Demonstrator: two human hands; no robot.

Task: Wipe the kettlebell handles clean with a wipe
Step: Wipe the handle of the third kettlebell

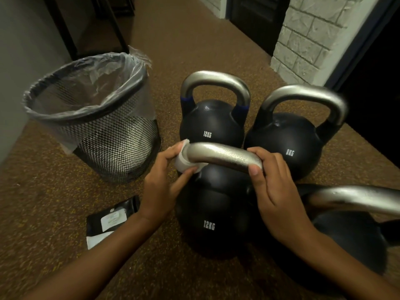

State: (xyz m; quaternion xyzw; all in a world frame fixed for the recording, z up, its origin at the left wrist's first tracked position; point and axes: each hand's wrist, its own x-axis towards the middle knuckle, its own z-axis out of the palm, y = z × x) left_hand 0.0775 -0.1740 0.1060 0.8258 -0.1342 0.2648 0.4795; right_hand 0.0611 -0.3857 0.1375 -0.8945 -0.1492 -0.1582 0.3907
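Note:
Several black kettlebells with steel handles stand close together on the floor. The nearest 12KG kettlebell (213,221) has its handle (220,155) between my hands. My left hand (161,185) wraps a white wipe (183,162) round the handle's left bend. My right hand (275,189) grips the handle's right end, thumb on the front. Behind stand another 12KG kettlebell (213,124) and an 8KG kettlebell (287,146). A fourth kettlebell (355,234) sits at the right edge, partly cut off.
A black mesh bin (97,118) lined with a clear bag stands at the left. A black wipe packet (110,219) lies on the speckled brown floor by my left forearm. A grey wall runs along the left, a white stone pillar (307,33) at the back right.

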